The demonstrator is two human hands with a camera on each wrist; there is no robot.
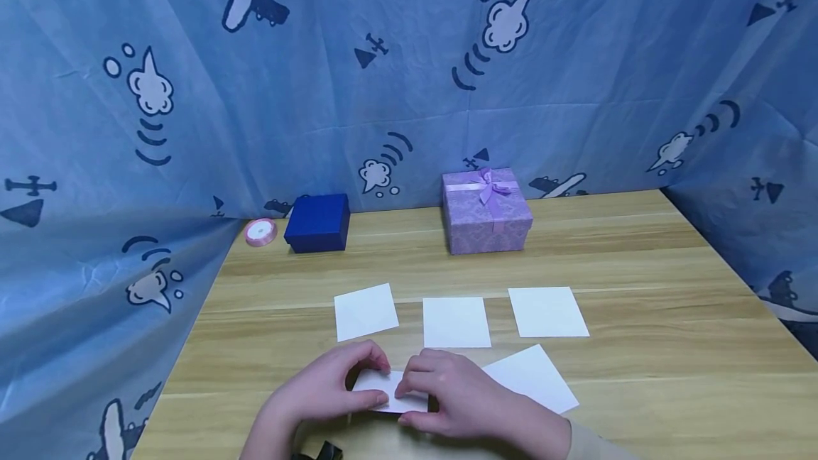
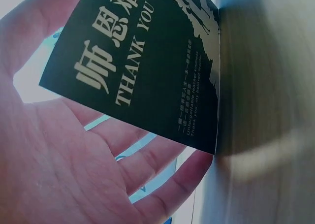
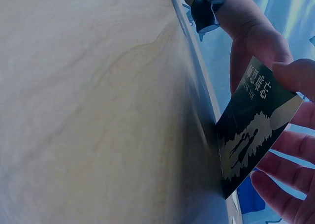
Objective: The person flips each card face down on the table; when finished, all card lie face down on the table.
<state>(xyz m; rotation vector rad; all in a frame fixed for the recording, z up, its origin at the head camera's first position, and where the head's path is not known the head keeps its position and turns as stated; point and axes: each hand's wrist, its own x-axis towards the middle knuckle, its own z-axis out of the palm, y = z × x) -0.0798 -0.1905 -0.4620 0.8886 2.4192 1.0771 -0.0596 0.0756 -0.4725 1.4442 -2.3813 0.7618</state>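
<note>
A thank-you card (image 1: 381, 383) is held between both hands near the front of the table, tilted with one long edge at the tabletop. Its white side shows in the head view; in the wrist views its dark face (image 2: 162, 61) carries pale lettering and a light silhouette picture. My left hand (image 1: 332, 380) grips the left end between thumb and fingers. On the right end, my right hand (image 1: 450, 390) pinches the card, thumb at the near edge and fingers over the white side. Partly behind the right hand lies a white card (image 1: 537, 378).
Beyond the hands, three white cards (image 1: 366, 311) lie in a row. Farther back stand a dark blue box (image 1: 317, 224) and a purple gift box (image 1: 488, 215) with a bow. A pink ribbon roll (image 1: 260, 232) lies at the far left. Blue patterned cloth borders the table.
</note>
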